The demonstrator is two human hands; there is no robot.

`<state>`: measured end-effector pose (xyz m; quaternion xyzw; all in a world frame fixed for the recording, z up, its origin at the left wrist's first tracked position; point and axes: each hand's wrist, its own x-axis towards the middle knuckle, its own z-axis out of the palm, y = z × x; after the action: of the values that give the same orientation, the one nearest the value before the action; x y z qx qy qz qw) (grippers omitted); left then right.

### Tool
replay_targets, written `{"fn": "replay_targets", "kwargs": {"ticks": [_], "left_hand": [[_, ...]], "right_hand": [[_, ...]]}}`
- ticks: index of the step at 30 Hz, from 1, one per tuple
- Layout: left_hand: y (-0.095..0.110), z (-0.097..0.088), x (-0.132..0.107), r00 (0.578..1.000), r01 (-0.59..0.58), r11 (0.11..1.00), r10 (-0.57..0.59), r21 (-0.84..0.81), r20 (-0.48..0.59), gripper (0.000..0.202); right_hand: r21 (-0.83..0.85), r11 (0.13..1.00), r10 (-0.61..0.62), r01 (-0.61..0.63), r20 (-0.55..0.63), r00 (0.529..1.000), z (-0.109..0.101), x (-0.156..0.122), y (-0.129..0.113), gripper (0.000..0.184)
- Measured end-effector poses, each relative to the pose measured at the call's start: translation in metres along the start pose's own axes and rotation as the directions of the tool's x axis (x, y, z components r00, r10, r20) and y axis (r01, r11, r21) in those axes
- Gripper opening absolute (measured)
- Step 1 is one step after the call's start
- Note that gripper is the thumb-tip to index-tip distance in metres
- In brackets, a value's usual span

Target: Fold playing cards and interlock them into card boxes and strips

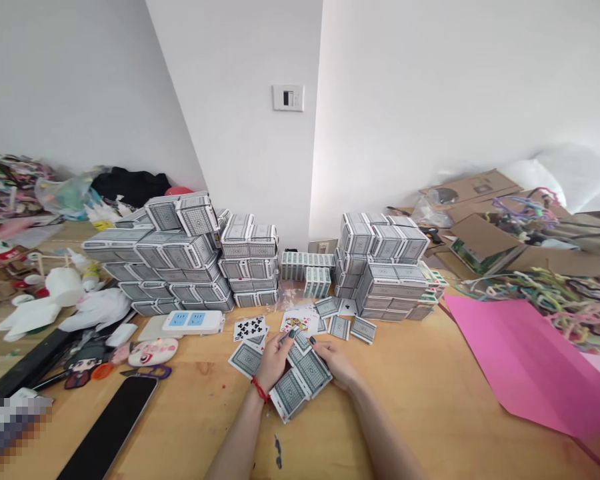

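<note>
Low over the wooden table, my left hand (276, 360) and my right hand (334, 362) are closed at the far end of a folded playing-card piece (307, 373) with grey patterned backs. The piece slants toward me, its near corner at the lower left. My left thumb lies on its upper edge, my right thumb on the other side; the fingers beneath are hidden. Loose playing cards (245, 359) lie left of my left hand, with a face-up club card (249, 328) behind them. Beyond my hands are a face-up picture card (300, 321) and small folded cards (363, 329).
Stacked card blocks (180, 260) stand at the back left, more stacks (393, 287) at the back right. Between them are green-white card packs (317, 281). A power strip (193, 321), a phone (111, 427) and scissors (147, 372) lie left. Pink paper (525, 360) lies right.
</note>
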<state>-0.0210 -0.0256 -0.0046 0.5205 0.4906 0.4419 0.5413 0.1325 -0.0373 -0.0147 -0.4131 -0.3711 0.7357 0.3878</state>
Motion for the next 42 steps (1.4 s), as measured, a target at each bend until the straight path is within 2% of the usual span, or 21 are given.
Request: {"fn": "replay_targets", "kwargs": {"ticks": [6, 9, 13, 16, 21, 24, 30, 33, 37, 42], "left_hand": [[0.004, 0.001, -0.002, 0.998, 0.003, 1.000, -0.002, 0.023, -0.060, 0.027], [0.004, 0.001, -0.003, 0.999, 0.008, 1.000, -0.007, 0.019, -0.037, 0.025], [0.001, 0.000, -0.002, 1.000, 0.010, 1.000, -0.010, 0.001, 0.023, 0.027], [0.000, -0.001, -0.002, 0.999, 0.015, 1.000, -0.014, -0.005, 0.037, 0.028], [0.000, -0.002, -0.002, 0.994, -0.038, 0.998, 0.033, 0.043, 0.101, 0.026], [-0.001, -0.002, -0.003, 0.992, -0.035, 0.998, 0.028, 0.050, 0.119, 0.026], [0.000, -0.003, -0.004, 0.992, -0.039, 0.996, 0.030, 0.075, 0.122, 0.023], [0.003, -0.004, -0.005, 0.994, -0.045, 0.995, 0.036, 0.087, 0.105, 0.020], [0.005, -0.005, -0.006, 0.990, -0.048, 0.998, 0.043, 0.031, 0.137, 0.019], [0.009, -0.004, -0.005, 0.993, -0.072, 0.997, 0.068, 0.041, 0.101, 0.012]], "right_hand": [[-0.109, 0.991, -0.079, 0.078, -0.007, 0.997, 0.001, 0.000, 0.002, 0.042], [-0.143, 0.986, -0.085, 0.089, 0.031, 0.996, 0.002, -0.002, -0.001, 0.043], [-0.152, 0.988, -0.011, 0.020, 0.059, 0.998, 0.003, -0.005, -0.004, 0.044], [-0.097, 0.995, 0.018, -0.010, 0.085, 0.996, 0.003, -0.007, -0.006, 0.045], [-0.023, 1.000, -0.013, 0.016, 0.146, 0.989, 0.003, -0.008, -0.006, 0.041], [-0.061, 0.998, -0.022, 0.031, 0.152, 0.988, 0.002, -0.007, -0.006, 0.041], [-0.208, 0.978, -0.009, 0.028, 0.088, 0.996, 0.001, -0.003, -0.005, 0.043], [-0.197, 0.978, -0.048, 0.064, 0.084, 0.995, 0.003, -0.001, -0.002, 0.043], [-0.195, 0.977, -0.085, 0.084, 0.004, 0.996, 0.005, 0.000, 0.000, 0.043], [-0.274, 0.917, -0.281, 0.290, 0.073, 0.957, 0.012, -0.002, -0.003, 0.034]]}}
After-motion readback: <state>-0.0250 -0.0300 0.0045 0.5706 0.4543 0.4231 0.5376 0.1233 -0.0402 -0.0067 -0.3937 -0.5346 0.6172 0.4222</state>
